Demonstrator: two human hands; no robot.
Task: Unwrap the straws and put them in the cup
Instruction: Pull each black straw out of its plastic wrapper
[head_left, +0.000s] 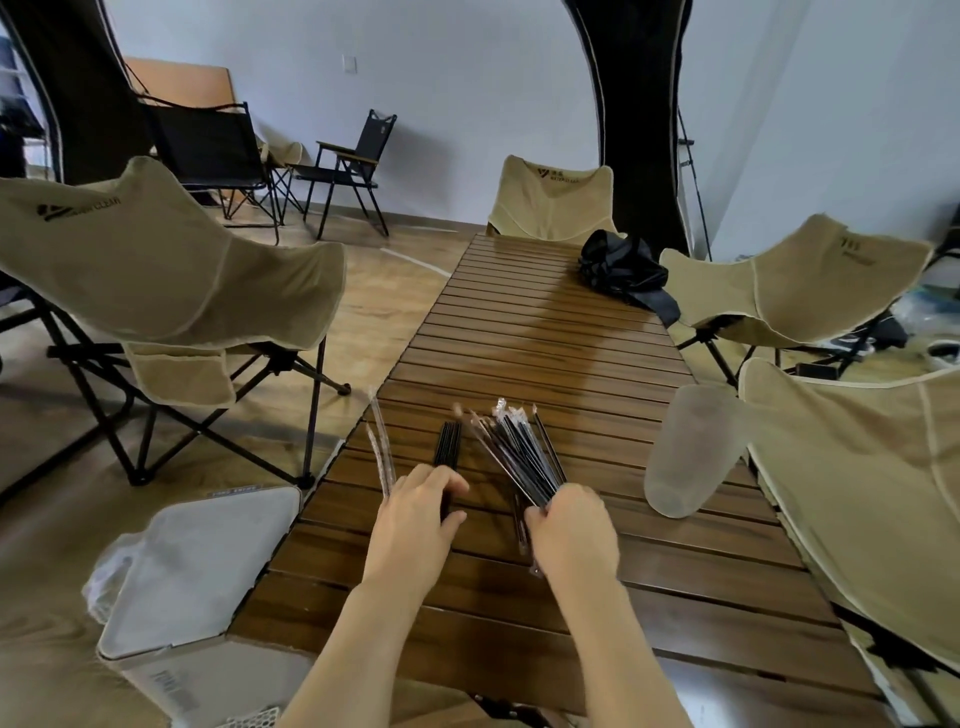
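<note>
On the wooden slat table (545, 332), my left hand (418, 525) grips the near ends of a few bare black straws (448, 441) lying flat. My right hand (571, 530) holds a fanned bundle of wrapped black straws (519, 447) by its near end, tips pointing away and up-left. Clear empty wrappers (382, 441) lie at the table's left edge, beside my left hand. A frosted translucent cup (688, 449) stands tilted near the table's right edge, to the right of the bundle. One more wrapped straw (521, 525) lies under my right hand.
A white lidded bin (202, 561) sits on the floor left of the table. Beige folding chairs stand on the left (171, 270), the far end (550, 200) and the right (852, 467). A black crumpled bag (621, 267) lies far on the table.
</note>
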